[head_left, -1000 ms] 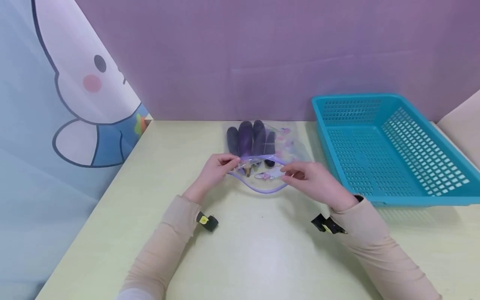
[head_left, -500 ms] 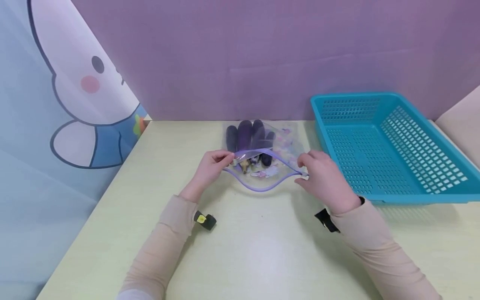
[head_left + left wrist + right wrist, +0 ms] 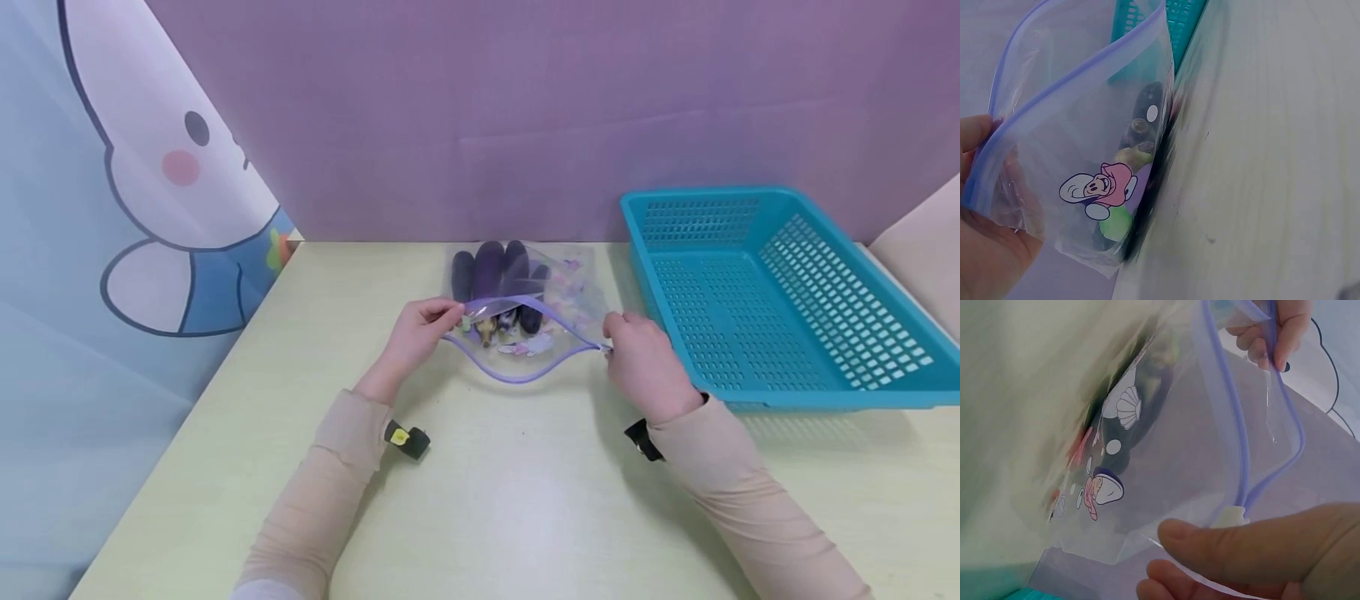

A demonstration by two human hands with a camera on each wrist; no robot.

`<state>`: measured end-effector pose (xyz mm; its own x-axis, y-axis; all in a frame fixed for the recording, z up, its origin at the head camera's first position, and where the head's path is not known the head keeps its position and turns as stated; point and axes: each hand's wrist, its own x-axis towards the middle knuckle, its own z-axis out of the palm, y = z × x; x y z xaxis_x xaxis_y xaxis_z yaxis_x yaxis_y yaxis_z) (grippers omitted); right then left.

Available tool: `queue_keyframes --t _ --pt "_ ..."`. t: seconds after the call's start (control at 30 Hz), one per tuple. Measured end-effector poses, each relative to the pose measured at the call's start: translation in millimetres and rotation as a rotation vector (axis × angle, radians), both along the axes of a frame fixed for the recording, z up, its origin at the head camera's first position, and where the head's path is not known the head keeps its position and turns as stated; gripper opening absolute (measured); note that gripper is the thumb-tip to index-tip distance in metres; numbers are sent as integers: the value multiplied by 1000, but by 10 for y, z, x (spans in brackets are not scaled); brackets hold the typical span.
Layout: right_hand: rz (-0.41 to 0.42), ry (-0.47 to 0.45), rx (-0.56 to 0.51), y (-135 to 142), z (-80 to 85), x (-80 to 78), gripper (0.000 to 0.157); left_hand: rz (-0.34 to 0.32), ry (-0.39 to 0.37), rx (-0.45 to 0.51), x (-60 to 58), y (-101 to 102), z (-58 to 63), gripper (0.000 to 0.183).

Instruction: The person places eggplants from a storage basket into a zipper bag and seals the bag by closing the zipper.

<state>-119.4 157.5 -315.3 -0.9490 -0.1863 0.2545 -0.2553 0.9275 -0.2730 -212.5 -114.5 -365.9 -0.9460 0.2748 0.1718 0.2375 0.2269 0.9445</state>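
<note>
A clear zip bag (image 3: 570,292) with cartoon prints lies on the table, its purple-edged mouth gaping toward me. Several dark purple eggplants (image 3: 489,268) lie side by side inside it. My left hand (image 3: 417,333) pinches the left end of the bag's mouth between thumb and fingers. At the opposite end, my right hand (image 3: 645,362) holds the corner by the white slider (image 3: 1232,516), with the thumb against the film in the right wrist view. Through the film in the left wrist view, eggplant stems and a green patch (image 3: 1116,224) show.
A teal perforated basket (image 3: 738,333) stands on the right of the pale table (image 3: 517,500), close to my right hand. Behind the table hangs a purple cloth (image 3: 450,125). A blue cartoon-print cloth (image 3: 45,375) hangs on the left.
My right hand has moved right along the bag's mouth to the slider at its corner. The mouth has spread wider. My left hand has shifted slightly left, keeping its pinch.
</note>
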Motion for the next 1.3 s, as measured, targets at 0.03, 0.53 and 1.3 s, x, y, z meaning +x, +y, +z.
queue_keyframes --t 0.03,0.53,1.3 --pt "-8 6 1 -1 0 0 9 -2 1 0 -2 -4 -2 20" --pt "-98 119 -85 69 149 60 9 -8 111 43 11 -75 30 17" --pt "-53 87 -59 153 210 51 6 109 356 -42 147 54 356 26"
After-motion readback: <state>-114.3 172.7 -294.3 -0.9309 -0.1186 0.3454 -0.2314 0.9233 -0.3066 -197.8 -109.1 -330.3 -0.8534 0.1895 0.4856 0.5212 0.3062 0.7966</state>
